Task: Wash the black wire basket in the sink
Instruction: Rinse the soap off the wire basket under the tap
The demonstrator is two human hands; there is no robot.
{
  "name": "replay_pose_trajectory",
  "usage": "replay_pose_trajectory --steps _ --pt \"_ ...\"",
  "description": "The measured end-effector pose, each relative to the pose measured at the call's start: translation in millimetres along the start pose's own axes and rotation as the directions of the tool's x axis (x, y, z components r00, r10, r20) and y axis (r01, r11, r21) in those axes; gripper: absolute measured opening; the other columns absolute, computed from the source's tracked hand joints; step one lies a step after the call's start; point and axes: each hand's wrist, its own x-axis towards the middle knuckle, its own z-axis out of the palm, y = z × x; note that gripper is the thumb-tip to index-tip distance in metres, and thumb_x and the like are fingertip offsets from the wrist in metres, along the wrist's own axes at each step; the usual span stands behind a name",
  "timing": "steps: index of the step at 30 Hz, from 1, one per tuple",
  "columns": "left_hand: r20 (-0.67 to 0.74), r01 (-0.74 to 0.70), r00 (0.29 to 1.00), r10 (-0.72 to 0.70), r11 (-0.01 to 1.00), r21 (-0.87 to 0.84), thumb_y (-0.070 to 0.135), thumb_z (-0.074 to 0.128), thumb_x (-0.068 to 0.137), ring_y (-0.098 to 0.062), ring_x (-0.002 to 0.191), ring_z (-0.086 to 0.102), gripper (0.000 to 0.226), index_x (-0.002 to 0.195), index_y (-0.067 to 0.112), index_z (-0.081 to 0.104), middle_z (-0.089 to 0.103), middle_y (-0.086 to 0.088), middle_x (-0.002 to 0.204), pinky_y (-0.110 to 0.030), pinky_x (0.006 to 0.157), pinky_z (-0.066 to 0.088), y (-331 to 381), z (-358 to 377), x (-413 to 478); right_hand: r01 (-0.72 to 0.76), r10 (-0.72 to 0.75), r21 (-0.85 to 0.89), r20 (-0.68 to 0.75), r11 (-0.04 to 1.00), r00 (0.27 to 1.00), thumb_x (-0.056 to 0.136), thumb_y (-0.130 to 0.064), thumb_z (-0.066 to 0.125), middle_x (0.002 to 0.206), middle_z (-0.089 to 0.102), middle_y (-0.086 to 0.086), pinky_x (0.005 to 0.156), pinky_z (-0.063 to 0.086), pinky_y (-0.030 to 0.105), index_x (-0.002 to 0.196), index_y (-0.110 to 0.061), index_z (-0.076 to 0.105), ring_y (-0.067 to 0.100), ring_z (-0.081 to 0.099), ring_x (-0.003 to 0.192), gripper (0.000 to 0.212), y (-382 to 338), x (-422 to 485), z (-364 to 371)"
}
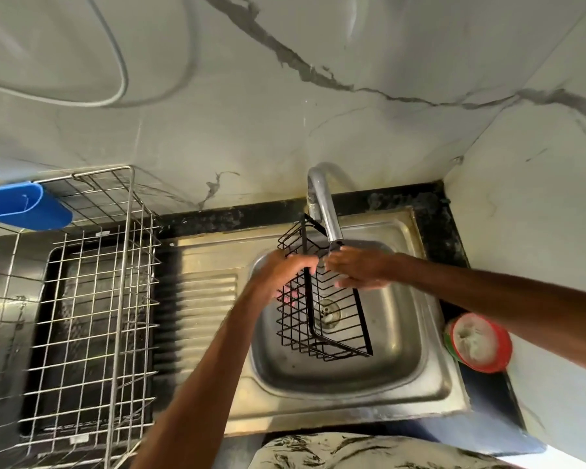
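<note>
The black wire basket (pixel 322 319) hangs tilted over the steel sink (pixel 403 336), its far end up under the chrome tap (pixel 322 201). My left hand (pixel 286 272) grips the basket's upper rim from the left. My right hand (pixel 359 267) lies flat on the wires right below the spout, fingers stretched out and pressed on the basket. The drain (pixel 329 309) shows through the wires. I cannot make out running water.
A silver wire dish rack (pixel 92 299) with a blue plastic holder (pixel 24 206) fills the counter on the left. The ribbed drainboard (pixel 203 299) lies between rack and sink. A red-rimmed round tub (pixel 477 343) with white paste sits right of the sink. Marble-pattern walls close off the back and right.
</note>
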Motion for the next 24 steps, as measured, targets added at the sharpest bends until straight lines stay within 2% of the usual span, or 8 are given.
replay_pose_trajectory --steps 3,6,10,13,16,18,20,24 --pt "-0.049 -0.048 0.998 0.048 0.999 -0.01 0.057 0.073 0.057 -0.027 0.095 0.067 0.068 0.101 0.005 0.072 0.062 -0.002 0.101 -0.047 0.082 0.062 8 0 -5 -0.078 0.078 0.013 -0.037 0.997 0.996 0.107 -0.052 0.021 0.166 0.019 0.011 0.119 0.003 0.033 0.158 -0.012 0.016 0.023 0.013 0.154 0.065 2 16 -13" --pt "-0.147 -0.076 0.987 0.07 0.996 -0.035 0.047 0.08 0.073 -0.02 0.082 0.058 0.051 0.098 0.005 0.066 0.06 -0.006 0.092 -0.043 0.08 0.06 7 -5 0 -0.038 0.035 -0.048 -0.071 0.998 0.997 0.106 -0.051 0.023 0.165 0.017 0.015 0.123 0.009 0.042 0.157 -0.008 0.019 0.029 0.011 0.154 0.067 -23 20 -20" --pt "-0.181 -0.096 0.979 0.096 0.995 0.009 0.056 0.074 0.049 -0.018 0.086 0.063 0.083 0.116 0.009 0.058 0.062 -0.003 0.105 -0.046 0.08 0.063 2 -8 -4 0.11 -0.113 -0.149 -0.008 0.983 0.994 0.106 -0.056 0.015 0.168 0.004 0.012 0.126 0.004 0.045 0.16 -0.013 0.006 0.027 0.004 0.155 0.07 -30 19 -2" --pt "-0.189 -0.18 0.961 0.2 0.976 0.12 0.053 0.081 0.058 -0.018 0.09 0.062 0.079 0.12 0.01 0.059 0.062 -0.002 0.112 -0.037 0.078 0.059 -2 -3 -3 0.13 -0.143 -0.205 -0.052 0.97 0.988 0.103 -0.056 0.008 0.168 0.008 0.009 0.125 0.019 0.048 0.158 -0.019 0.01 0.026 0.009 0.154 0.066 -12 17 -21" --pt "-0.244 -0.242 0.928 0.282 0.953 0.181 0.047 0.085 0.067 -0.016 0.091 0.063 0.064 0.115 0.017 0.057 0.058 0.005 0.11 -0.036 0.076 0.06 1 -1 -1 0.016 -0.032 -0.18 -0.088 0.984 0.996 0.109 -0.046 0.025 0.168 -0.004 0.002 0.115 0.033 0.041 0.159 -0.021 0.01 0.013 0.009 0.147 0.059 -12 13 -43" --pt "-0.287 -0.242 0.916 0.282 0.956 0.166 0.053 0.084 0.068 -0.019 0.09 0.066 0.066 0.117 0.018 0.057 0.057 0.007 0.109 -0.04 0.077 0.062 5 -4 0 -0.005 -0.015 -0.175 -0.115 0.985 0.993 0.108 -0.049 0.028 0.168 -0.005 0.007 0.119 0.026 0.044 0.159 -0.016 0.008 0.019 0.013 0.15 0.064 -18 12 -43" --pt "-0.291 -0.22 0.923 0.252 0.965 0.14 0.057 0.081 0.064 -0.024 0.095 0.068 0.075 0.121 0.015 0.058 0.059 0.004 0.112 -0.045 0.081 0.062 6 -6 -1 0.028 -0.053 -0.219 -0.111 0.975 0.992 0.105 -0.056 0.022 0.166 0.002 0.013 0.124 0.015 0.05 0.158 -0.011 0.008 0.028 0.007 0.154 0.071 -20 12 -20" --pt "-0.225 -0.189 0.951 0.21 0.975 0.113 0.064 0.073 0.049 -0.024 0.092 0.07 0.077 0.11 0.02 0.058 0.064 0.002 0.11 -0.051 0.08 0.063 -3 -6 -2 0.148 -0.165 -0.302 -0.032 0.942 0.986 0.106 -0.057 0.015 0.166 -0.002 0.009 0.126 0.009 0.05 0.155 -0.016 -0.003 0.023 -0.006 0.152 0.067 -13 8 7"
